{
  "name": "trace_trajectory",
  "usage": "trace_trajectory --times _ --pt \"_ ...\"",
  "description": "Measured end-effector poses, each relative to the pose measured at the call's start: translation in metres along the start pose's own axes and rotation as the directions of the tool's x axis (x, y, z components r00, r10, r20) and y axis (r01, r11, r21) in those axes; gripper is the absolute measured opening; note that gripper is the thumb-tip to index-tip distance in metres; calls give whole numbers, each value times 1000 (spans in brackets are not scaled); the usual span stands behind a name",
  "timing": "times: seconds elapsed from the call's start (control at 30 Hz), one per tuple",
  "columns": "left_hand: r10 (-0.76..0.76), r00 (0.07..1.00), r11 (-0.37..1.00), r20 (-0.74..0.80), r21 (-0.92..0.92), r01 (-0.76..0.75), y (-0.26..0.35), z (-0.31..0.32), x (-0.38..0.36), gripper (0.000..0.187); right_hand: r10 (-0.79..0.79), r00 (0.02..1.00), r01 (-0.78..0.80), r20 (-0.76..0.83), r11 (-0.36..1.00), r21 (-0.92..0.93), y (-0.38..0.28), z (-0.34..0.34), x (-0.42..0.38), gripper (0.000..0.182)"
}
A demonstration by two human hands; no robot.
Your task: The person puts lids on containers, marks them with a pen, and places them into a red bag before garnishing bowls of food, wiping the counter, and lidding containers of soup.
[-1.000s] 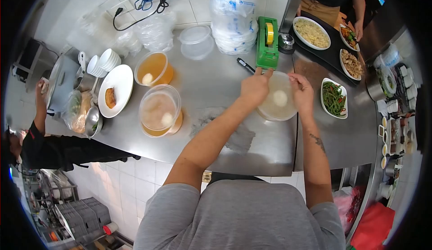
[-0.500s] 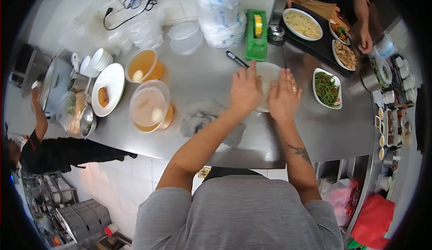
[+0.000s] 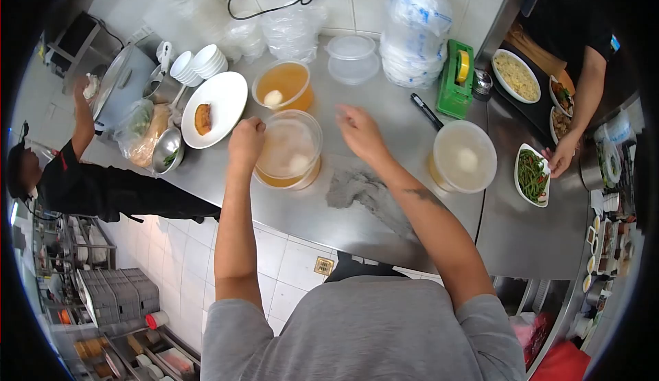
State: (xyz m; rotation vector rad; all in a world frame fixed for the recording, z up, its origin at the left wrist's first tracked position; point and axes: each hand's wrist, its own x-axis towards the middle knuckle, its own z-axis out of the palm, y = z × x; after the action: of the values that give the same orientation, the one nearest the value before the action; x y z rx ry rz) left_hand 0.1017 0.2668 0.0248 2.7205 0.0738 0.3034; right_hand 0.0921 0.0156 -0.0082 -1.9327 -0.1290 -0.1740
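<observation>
My left hand (image 3: 246, 144), its fingers curled, is at the left rim of a clear plastic lid (image 3: 292, 137). This lid sits on a round tub of amber soup (image 3: 292, 180) with a pale, egg-like ball inside; whether my fingers grip its edge is hidden. To the right of that tub, my right hand (image 3: 362, 134) hovers above the steel counter with fingers apart and nothing in it. A second lidded tub (image 3: 463, 158), also with a pale ball, stands beyond my right forearm. Behind the middle tub is an uncovered tub of amber soup (image 3: 292, 84).
A white plate (image 3: 230, 103) with a browned piece of food lies left. Behind stand stacked plastic containers (image 3: 415, 34), a green tape dispenser (image 3: 454, 79) and a black marker (image 3: 427, 111). At right, a co-worker's hand (image 3: 565, 154) touches a dish of green beans (image 3: 531, 175). Another person (image 3: 96, 175) stands left.
Both my hands have left the right-hand tub and moved left to the middle tub. The view has shifted left. The co-worker's hand has come down to the green bean dish.
</observation>
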Motion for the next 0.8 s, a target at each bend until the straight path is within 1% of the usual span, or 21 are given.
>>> trace_trajectory --times 0.1,0.13,0.23,0.33,0.43,0.5,0.53,0.6,0.63,0.7,0.8 --pt "3 999 1000 35 21 -4 -1 -9 -4 15 -5 998 1 58 997 81 -16 44 17 20" --pt "-2 999 1000 42 14 1 -3 -11 -6 15 0 999 -3 39 997 74 -21 55 17 18" --pt "-11 995 997 100 81 3 -10 -16 -16 18 21 1000 -20 -15 999 45 -29 74 9 16" --pt "140 990 989 2 -45 -140 -14 -14 -30 31 25 999 -26 -36 1000 -5 -35 76 5 14" --pt "161 986 986 35 -50 -159 -7 -11 -36 43 39 999 -40 -27 998 -52 -37 76 6 13" --pt "203 978 971 -54 -121 -208 -13 1 -36 44 66 998 -66 -7 996 -67 -38 75 5 13" --pt "219 970 960 -101 -155 -233 -14 5 -37 44 53 999 -53 4 992 -115 -39 74 4 15" --pt "179 974 969 -143 -147 -199 -12 10 -41 43 26 999 -20 29 977 -211 -42 73 0 20" --pt "158 973 973 -166 -142 -182 -10 11 -44 42 -94 995 85 -27 966 -243 -39 75 -4 24" --pt "98 981 986 -165 -121 -119 -5 9 -47 41 -334 934 280 -126 905 -319 -32 83 -17 33" --pt "29 982 990 -184 -133 -54 -1 10 -52 37 -408 906 314 -110 824 -471 -42 92 -49 47"
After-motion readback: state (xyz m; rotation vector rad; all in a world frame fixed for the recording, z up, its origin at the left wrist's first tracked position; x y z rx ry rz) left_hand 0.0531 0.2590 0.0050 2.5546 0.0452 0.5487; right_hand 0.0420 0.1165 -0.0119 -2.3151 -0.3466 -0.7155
